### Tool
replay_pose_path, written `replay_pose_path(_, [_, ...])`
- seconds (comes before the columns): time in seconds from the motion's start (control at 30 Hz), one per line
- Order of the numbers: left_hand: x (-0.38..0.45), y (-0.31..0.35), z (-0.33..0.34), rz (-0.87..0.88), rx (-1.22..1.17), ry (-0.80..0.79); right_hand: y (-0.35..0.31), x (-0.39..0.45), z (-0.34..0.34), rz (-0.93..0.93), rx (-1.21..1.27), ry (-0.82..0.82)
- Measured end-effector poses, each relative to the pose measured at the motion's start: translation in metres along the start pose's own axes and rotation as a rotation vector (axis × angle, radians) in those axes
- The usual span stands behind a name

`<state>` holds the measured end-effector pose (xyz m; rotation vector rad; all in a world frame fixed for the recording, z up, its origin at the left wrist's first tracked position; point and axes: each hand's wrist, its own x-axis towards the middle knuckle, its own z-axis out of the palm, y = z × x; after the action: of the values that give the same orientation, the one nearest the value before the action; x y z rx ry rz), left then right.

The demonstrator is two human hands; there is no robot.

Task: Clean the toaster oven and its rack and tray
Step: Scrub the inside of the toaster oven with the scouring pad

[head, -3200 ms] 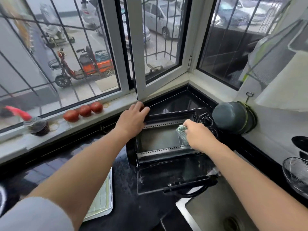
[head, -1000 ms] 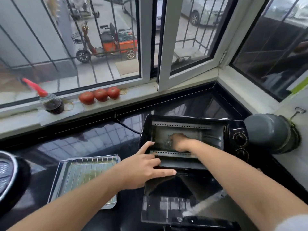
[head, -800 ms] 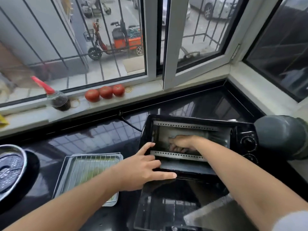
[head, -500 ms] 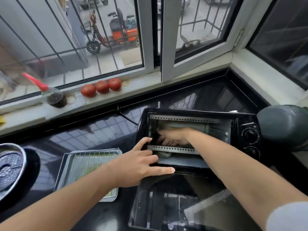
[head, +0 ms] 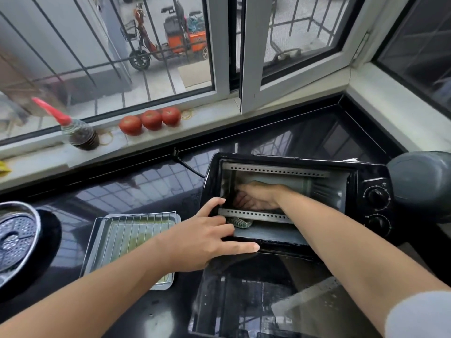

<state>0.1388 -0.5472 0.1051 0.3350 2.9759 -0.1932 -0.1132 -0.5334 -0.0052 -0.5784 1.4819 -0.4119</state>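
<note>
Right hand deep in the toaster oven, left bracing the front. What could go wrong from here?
1. The right hand works between two perforated metal strips in the toaster oven; the wrist may scrape an edge.
2. The left hand braces only the front frame; a hard push could slide the oven on the glossy counter.
3. The open glass door lies flat under the right forearm; leaning on it might strain the hinge.

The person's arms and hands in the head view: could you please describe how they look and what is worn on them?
Both forearms are bare. The right arm shows the edge of a light grey sleeve at the lower right corner. The left hand and right hand show no gloves, rings or watch.
</note>
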Motion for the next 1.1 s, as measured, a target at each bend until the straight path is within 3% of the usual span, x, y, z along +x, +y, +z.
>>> replay_pose_path(0.17, [0.001,0.0,-0.001,-0.013,-0.028,0.014,0.007,-0.022,-0.037,0.15,-0.39,0.067])
replay_pose_path(0.3, [0.001,-0.003,-0.001,-0.016,-0.018,0.007,-0.005,-0.018,-0.011,0.075,-0.164,-0.11])
replay_pose_path(0.4, [0.001,-0.002,0.0,-0.006,-0.013,-0.007,-0.004,-0.007,-0.001,0.041,-0.062,-0.095])
replay_pose_path(0.5, [0.001,0.0,0.0,-0.003,-0.012,-0.001,0.011,-0.014,-0.03,0.101,-0.21,0.044])
replay_pose_path(0.57, [0.001,0.0,-0.001,-0.003,-0.017,0.002,0.015,-0.018,-0.038,0.134,-0.261,0.053])
replay_pose_path(0.67, [0.001,-0.002,0.0,-0.004,-0.024,0.017,-0.001,-0.015,-0.009,0.051,-0.068,-0.049])
replay_pose_path(0.77, [0.001,-0.003,0.0,-0.001,-0.026,0.017,-0.009,-0.015,0.006,0.026,-0.017,-0.016])
replay_pose_path(0.9, [0.001,0.0,-0.001,-0.006,-0.025,0.018,0.014,-0.029,-0.042,0.174,-0.279,0.075])
replay_pose_path(0.97, [0.001,-0.002,0.0,-0.003,-0.033,0.022,0.012,-0.029,-0.041,0.201,-0.328,0.058])
replay_pose_path(1.1, [0.0,-0.002,-0.001,-0.011,-0.015,0.011,-0.018,-0.019,0.008,0.067,-0.128,-0.075])
